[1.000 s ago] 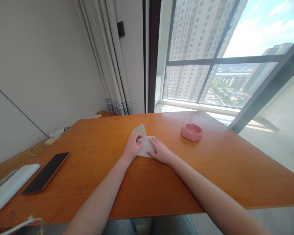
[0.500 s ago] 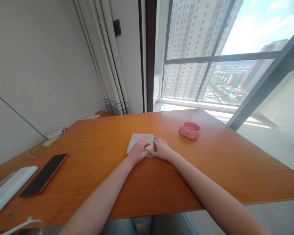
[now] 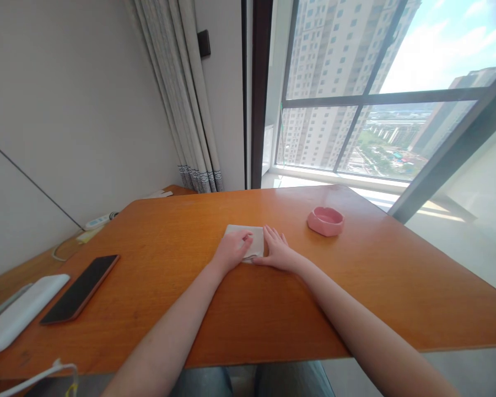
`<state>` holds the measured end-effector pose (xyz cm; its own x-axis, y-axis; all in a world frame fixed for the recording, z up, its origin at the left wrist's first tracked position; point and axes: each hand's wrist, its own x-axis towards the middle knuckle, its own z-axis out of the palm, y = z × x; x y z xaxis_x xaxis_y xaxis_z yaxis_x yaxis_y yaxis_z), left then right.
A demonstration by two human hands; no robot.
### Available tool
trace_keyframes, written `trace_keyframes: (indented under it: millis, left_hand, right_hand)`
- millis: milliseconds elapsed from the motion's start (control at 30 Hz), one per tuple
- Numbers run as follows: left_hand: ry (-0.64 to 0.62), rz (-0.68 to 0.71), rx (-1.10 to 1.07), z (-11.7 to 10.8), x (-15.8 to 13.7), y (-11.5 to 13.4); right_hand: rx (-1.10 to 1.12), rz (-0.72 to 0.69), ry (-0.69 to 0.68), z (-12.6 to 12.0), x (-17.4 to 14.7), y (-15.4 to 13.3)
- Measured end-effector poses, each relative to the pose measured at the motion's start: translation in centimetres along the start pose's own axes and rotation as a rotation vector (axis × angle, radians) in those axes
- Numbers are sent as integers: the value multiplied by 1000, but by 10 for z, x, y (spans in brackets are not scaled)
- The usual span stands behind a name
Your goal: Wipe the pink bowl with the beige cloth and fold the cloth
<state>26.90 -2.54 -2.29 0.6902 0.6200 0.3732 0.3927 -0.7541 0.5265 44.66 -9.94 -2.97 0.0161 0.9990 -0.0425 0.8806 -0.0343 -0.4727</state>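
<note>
Left of the dish point(image 3: 325, 229), the folded cloth point(image 3: 257, 240) seems light, soft, best pinched at edges; left hand point(image 3: 231, 248) curled, grip unclear, right hand point(image 3: 281, 255) spread.

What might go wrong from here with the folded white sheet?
The left hand lies over the folded white sheet, so a sideways drag might shift its layers. The right hand, at the sheet's right edge, might rumple it by pushing inward. Less likely, a wide rightward sweep might knock the pink dish.
</note>
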Motion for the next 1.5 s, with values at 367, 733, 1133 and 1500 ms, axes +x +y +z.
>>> trace_keyframes:
  millis: [367,733,1133,1500]
  left_hand:
    - [-339,-295,383,15,-1,-22]
    - [-282,-281,315,20,-2,-14]
    - [-247,-217,377,22,-4,-33]
    - [-247,-239,365,19,-4,-28]
  right_hand:
    - [-112,-139,71,11,-3,-18]
    - [-197,-156,266,4,-2,-11]
    - [-275,13,90,-19,-44,7]
    - [-99,230,264,-69,-127,151]
